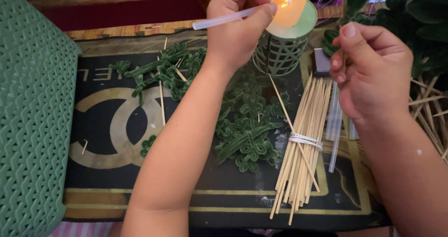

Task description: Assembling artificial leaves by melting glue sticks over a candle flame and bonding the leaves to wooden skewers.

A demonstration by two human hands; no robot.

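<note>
No packages, labels, signs, screens

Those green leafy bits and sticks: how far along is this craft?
Done: a pile of green pipe-cleaner leaves lies shaped on the mat. In hand: the left hand holds a clear glue stick with its tip at the candle flame; the right hand pinches a green stem. Left: the bundle of wooden skewers is still banded, and more clear sticks lie beside it.

Home craft corner, bamboo skewers, candle
</note>
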